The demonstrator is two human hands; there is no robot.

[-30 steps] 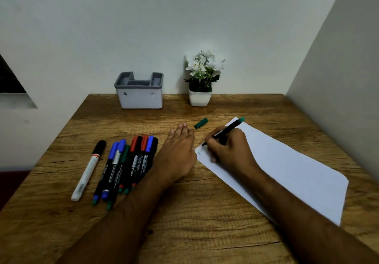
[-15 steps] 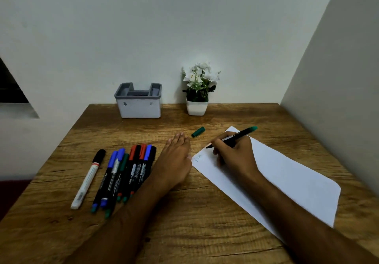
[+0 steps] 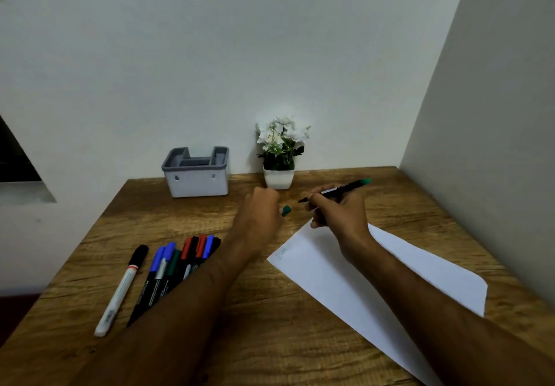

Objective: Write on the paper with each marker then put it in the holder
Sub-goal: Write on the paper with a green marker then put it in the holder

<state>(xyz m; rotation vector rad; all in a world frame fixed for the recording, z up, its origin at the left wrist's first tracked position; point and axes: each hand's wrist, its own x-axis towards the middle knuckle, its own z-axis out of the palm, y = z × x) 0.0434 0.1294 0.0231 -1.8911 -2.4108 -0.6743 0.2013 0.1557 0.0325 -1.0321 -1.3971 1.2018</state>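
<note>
**Holding the green-ended marker above the paper's far corner**

Gripping a black marker with a green end (image 3: 336, 190), the right hand (image 3: 338, 213) hangs above the far corner of the white sheet of paper (image 3: 345, 271), fingers curled round the barrel. The marker lies nearly level, its bare tip pointing left toward the left hand and its green end raised to the right — clear of the sheet.

The left hand (image 3: 259, 214) reaches forward over the wooden table (image 3: 270, 325), fingers curled, with the small green marker cap (image 3: 286, 210) at its fingertips; whether it pinches the cap or only touches it cannot be told.

A faint greenish scribble (image 3: 282, 253) sits near the paper's left corner. The paper lies slantwise on the right half of the table, under the right forearm.

To the left, a row of capped markers with blue, green, red and black caps (image 3: 180, 262) lies side by side, partly hidden by the left forearm. A white marker with a black cap (image 3: 121, 289) lies just beside them, further left.

At the table's far edge, against the wall, stands the grey-and-white plastic holder (image 3: 196, 180) — no marker shows in it. Right of it is a small white pot of white flowers (image 3: 279, 157).
</note>
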